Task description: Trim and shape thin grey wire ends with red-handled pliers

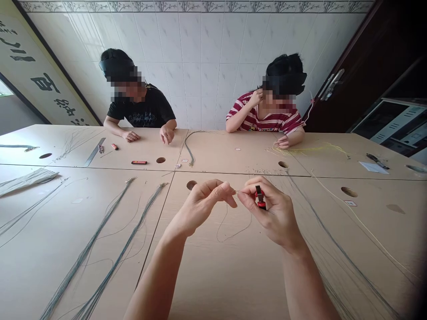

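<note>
Between both hands runs a thin cord (pixel 251 218), its slack hanging in a loop just above or on the table. My left hand (pixel 208 202) is closed, thumb and forefinger pinching the cord near one end. Opposite it, my right hand (pixel 271 209) pinches the same cord with its fingertips, a short gap from the left. A small red-and-black object, apparently a lighter (pixel 260 198), is also tucked among the right fingers. The cord's very end is too small to make out.
Bundles of grey-green cords (pixel 100 226) lie at left, with more strands (pixel 333 226) at right. Across the table (pixel 207 275) sit two people, one with yellow cords (pixel 307 149). A red lighter (pixel 139 162), a ruler (pixel 95 152) and round table holes (pixel 349 191) lie beyond my hands.
</note>
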`<state>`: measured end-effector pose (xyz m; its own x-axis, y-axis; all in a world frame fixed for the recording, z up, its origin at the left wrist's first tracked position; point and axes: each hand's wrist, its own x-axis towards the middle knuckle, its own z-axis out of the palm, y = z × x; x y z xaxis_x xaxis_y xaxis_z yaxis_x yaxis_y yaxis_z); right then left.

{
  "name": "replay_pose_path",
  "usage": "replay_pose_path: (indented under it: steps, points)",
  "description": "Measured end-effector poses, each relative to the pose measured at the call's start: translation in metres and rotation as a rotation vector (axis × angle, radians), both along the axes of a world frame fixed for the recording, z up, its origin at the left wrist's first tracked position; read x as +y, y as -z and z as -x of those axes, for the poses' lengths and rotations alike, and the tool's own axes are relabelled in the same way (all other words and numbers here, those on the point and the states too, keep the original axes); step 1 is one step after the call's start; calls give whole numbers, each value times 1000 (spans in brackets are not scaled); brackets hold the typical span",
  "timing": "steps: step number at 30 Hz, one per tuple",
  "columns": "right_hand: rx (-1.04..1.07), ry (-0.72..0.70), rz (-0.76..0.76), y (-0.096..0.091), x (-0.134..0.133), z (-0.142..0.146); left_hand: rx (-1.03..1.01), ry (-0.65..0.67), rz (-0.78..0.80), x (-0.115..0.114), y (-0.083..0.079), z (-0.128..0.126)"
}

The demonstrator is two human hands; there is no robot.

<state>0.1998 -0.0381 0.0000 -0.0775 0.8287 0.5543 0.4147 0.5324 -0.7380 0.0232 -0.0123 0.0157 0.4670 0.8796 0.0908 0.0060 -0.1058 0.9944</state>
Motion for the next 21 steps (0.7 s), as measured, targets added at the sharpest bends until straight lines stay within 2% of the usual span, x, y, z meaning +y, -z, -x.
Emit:
replay_pose_path:
  steps: [4, 9, 16, 18, 21]
  points:
    - [16, 32, -9, -1, 1, -1, 62, 92, 41, 1, 2, 2]
    - [82, 65, 1, 1, 1, -1, 69, 276, 100, 3, 5, 4]
    - [117, 86, 25, 0, 1, -1, 235, 356, -26, 2, 3, 4]
    - [119, 79, 30, -1, 1, -1, 212, 330, -27, 2, 3, 5]
    - [127, 62, 33, -2, 0, 0, 113, 138, -5, 3, 5, 6]
